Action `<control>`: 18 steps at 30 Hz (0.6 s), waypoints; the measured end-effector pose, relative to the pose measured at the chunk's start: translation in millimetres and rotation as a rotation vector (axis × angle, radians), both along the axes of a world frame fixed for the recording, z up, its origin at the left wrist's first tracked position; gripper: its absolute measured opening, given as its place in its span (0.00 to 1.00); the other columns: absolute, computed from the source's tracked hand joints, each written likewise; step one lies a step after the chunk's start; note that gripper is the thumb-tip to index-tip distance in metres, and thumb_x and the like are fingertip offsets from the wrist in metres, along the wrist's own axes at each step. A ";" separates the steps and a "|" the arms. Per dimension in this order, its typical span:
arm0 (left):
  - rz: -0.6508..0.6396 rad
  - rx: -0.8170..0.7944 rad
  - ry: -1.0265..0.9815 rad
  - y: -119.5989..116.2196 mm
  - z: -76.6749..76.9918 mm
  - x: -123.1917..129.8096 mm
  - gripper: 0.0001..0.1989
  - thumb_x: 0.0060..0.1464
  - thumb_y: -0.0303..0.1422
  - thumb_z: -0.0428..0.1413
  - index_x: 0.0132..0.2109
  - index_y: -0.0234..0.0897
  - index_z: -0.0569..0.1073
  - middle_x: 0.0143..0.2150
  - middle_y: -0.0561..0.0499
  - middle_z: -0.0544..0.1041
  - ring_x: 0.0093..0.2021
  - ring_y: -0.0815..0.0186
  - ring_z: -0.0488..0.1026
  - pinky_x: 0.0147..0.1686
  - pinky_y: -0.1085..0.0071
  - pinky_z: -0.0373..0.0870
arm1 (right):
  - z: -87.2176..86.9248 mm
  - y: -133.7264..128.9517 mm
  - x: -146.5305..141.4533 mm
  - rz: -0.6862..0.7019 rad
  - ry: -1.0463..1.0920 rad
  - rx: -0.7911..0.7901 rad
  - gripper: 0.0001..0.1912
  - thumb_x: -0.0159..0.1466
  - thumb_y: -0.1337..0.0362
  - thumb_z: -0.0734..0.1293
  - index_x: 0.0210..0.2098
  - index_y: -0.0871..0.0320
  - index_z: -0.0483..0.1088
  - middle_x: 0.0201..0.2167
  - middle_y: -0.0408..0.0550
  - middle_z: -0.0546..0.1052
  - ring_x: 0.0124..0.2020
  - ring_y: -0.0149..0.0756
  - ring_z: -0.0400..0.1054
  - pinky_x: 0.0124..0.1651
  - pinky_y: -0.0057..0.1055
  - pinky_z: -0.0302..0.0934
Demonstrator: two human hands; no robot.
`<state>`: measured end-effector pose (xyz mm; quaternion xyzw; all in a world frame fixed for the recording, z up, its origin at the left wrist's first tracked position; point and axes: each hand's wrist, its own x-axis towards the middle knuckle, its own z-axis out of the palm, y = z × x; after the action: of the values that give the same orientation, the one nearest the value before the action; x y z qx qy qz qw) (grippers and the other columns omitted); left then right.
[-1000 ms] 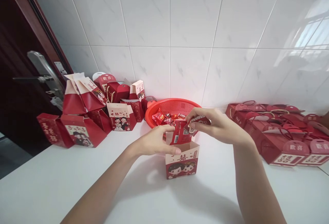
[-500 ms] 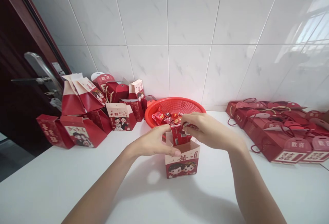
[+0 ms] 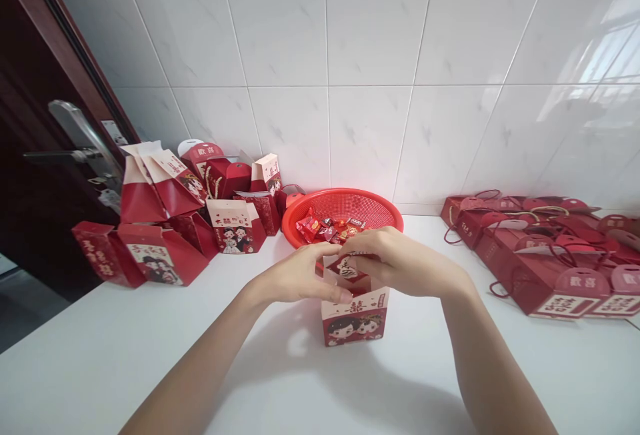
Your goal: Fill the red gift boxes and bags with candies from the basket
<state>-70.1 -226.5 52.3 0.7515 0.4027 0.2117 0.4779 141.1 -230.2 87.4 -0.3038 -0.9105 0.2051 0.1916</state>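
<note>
An open-topped red and cream gift box (image 3: 354, 326) with two cartoon faces stands upright on the white table in front of me. My left hand (image 3: 295, 274) grips its upper left side, thumb across the front edge and fingers behind. Above the opening, my right hand (image 3: 400, 258) has its fingers closed on a red printed packet (image 3: 348, 267), whose lower part is inside the box. Just behind stands a red plastic colander (image 3: 393, 212) holding several wrapped candies (image 3: 325, 228).
Several folded red gift boxes (image 3: 165, 255) are piled at the left, near a dark door with a metal handle (image 3: 83, 132). Rows of red boxes with cord handles (image 3: 540, 275) stand at the right. A tiled wall (image 3: 370, 122) closes off the back.
My right hand has moved slightly down and left, lowering the red packet deeper into the box. My left hand and the box have stayed in place.
</note>
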 end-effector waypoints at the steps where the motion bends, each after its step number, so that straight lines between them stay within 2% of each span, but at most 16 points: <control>1: -0.004 0.008 0.007 0.2 -0.3 -0.3 0.28 0.44 0.37 0.68 0.54 0.42 0.76 0.50 0.48 0.79 0.39 0.61 0.78 0.39 0.67 0.72 | -0.6 0.2 -0.1 0.005 -0.005 0.000 0.14 0.64 0.77 0.57 0.28 0.58 0.69 0.23 0.39 0.68 0.22 0.27 0.54 0.27 0.29 0.45; 4: -0.006 0.033 0.059 0.9 -0.1 -0.5 0.30 0.45 0.36 0.68 0.57 0.43 0.75 0.47 0.50 0.79 0.35 0.65 0.76 0.36 0.69 0.69 | -0.3 -0.3 1.0 -0.006 0.007 0.021 0.15 0.67 0.75 0.57 0.32 0.58 0.73 0.21 0.39 0.67 0.22 0.27 0.52 0.26 0.29 0.45; 6: -0.004 0.040 0.071 1.2 0.3 0.0 0.31 0.45 0.37 0.68 0.58 0.43 0.74 0.47 0.50 0.79 0.35 0.65 0.75 0.35 0.69 0.68 | 1.2 -1.0 1.9 -0.004 0.039 0.030 0.15 0.69 0.73 0.57 0.35 0.58 0.75 0.23 0.39 0.70 0.23 0.28 0.54 0.27 0.29 0.47; 10: 0.002 0.080 0.047 1.4 -0.2 1.3 0.26 0.43 0.36 0.68 0.52 0.40 0.77 0.48 0.48 0.78 0.43 0.58 0.75 0.39 0.67 0.70 | 2.4 -0.2 1.5 0.076 0.114 -0.006 0.13 0.69 0.72 0.59 0.41 0.57 0.76 0.33 0.43 0.78 0.28 0.29 0.65 0.32 0.28 0.56; 14: -0.013 0.012 0.020 1.1 -1.5 1.2 0.24 0.44 0.36 0.68 0.50 0.39 0.77 0.45 0.48 0.79 0.45 0.57 0.76 0.41 0.65 0.71 | -0.6 2.7 -1.0 0.109 0.081 -0.025 0.13 0.67 0.71 0.61 0.42 0.56 0.77 0.32 0.43 0.80 0.27 0.29 0.67 0.31 0.28 0.57; 18: 0.016 0.035 0.067 0.0 0.5 1.5 0.29 0.43 0.38 0.69 0.54 0.39 0.76 0.44 0.49 0.80 0.41 0.59 0.76 0.38 0.67 0.70 | -0.2 2.6 -0.3 0.088 0.173 -0.075 0.11 0.69 0.68 0.61 0.44 0.56 0.76 0.39 0.46 0.82 0.38 0.34 0.74 0.41 0.30 0.65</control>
<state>-68.6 -226.5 52.8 0.7630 0.4207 0.1974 0.4492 140.8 -227.6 87.2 -0.2514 -0.8947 0.2727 0.2489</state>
